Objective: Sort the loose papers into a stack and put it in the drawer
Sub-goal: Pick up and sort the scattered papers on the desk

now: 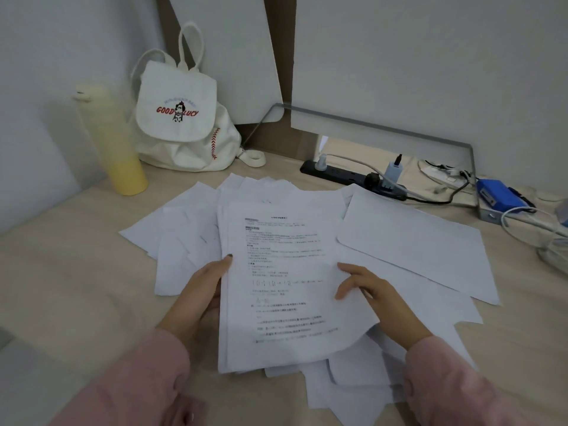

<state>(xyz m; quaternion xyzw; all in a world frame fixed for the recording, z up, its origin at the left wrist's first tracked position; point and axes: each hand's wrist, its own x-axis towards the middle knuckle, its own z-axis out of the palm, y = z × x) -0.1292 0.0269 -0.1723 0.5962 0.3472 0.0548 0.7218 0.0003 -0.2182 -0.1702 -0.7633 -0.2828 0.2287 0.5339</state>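
A partly gathered stack of papers [285, 272] with a printed sheet on top lies in the middle of the desk. My left hand [199, 290] holds the stack's left edge, thumb on top and fingers under it. My right hand [375, 296] rests on the stack's right side with relaxed fingers touching the top sheet. Loose white sheets [415, 241] fan out around and under the stack, to the left, right and front. No drawer is in view.
A yellow bottle [110, 142] and a white backpack [181, 118] stand at the back left. A black power strip [353, 176] with plugs, cables, a blue device [498, 195] and a metal bracket [473, 167] sit at the back right. The light wooden desk [76, 272] shows at left.
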